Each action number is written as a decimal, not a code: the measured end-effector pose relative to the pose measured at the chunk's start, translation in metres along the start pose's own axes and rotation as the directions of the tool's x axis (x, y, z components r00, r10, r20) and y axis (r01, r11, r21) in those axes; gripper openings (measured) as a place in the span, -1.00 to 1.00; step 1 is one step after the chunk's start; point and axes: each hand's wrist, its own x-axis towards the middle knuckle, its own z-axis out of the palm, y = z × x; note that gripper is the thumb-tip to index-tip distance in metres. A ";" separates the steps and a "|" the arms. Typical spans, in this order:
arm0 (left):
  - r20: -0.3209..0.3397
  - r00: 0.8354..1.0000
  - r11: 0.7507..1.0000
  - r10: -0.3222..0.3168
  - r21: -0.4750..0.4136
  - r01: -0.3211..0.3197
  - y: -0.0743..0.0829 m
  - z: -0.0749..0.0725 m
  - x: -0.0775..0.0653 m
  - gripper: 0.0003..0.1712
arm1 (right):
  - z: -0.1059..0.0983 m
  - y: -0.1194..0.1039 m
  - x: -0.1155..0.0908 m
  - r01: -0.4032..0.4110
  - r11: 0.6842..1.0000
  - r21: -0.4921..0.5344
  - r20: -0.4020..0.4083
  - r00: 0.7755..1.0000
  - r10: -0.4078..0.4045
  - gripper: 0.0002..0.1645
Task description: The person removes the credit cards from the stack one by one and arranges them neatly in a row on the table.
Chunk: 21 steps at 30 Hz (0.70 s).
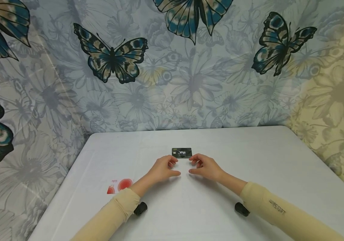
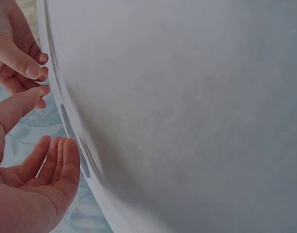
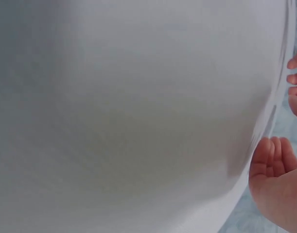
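Note:
A black card point(image 1: 181, 153) marked "Vip" lies flat on the white table, in front of both hands. My left hand point(image 1: 163, 167) is at its near left corner, thumb apart from loosely bent fingers, with nothing held. Mirroring it at the near right corner, my right hand point(image 1: 205, 167) is likewise unclosed, and its fingertips overlap the card's edge in the head view. From the left wrist, the card point(image 2: 73, 136) shows as a thin dark strip beside the left fingertips point(image 2: 70, 150). In the right wrist view the right fingers point(image 3: 272, 155) bend loosely around nothing.
A red and white printed piece point(image 1: 125, 184) lies on the table to the left, partly behind the left forearm. Small black devices point(image 1: 140, 209) sit by both wrists. Beyond the table's far edge point(image 1: 220, 128) hangs a butterfly-patterned cloth point(image 1: 196, 83).

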 end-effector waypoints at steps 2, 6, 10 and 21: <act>-0.013 1.000 1.000 -0.013 -0.004 0.013 -0.001 -0.001 0.004 -0.50 | 0.000 0.002 0.005 -0.010 1.000 -0.002 0.000 1.000 0.010 -0.48; -0.040 0.999 1.000 -0.016 0.002 0.016 -0.004 -0.001 0.012 -0.49 | -0.002 0.004 0.014 -0.023 1.000 -0.017 -0.007 1.000 0.023 -0.48; -0.062 0.998 1.000 -0.023 0.016 0.024 -0.006 -0.002 0.021 -0.49 | -0.005 0.006 0.023 -0.039 0.998 -0.047 -0.019 0.999 0.038 -0.47; -0.100 0.994 0.998 -0.052 0.038 0.056 -0.014 -0.004 0.039 -0.48 | -0.009 0.013 0.042 -0.089 0.993 -0.081 -0.057 0.995 0.084 -0.42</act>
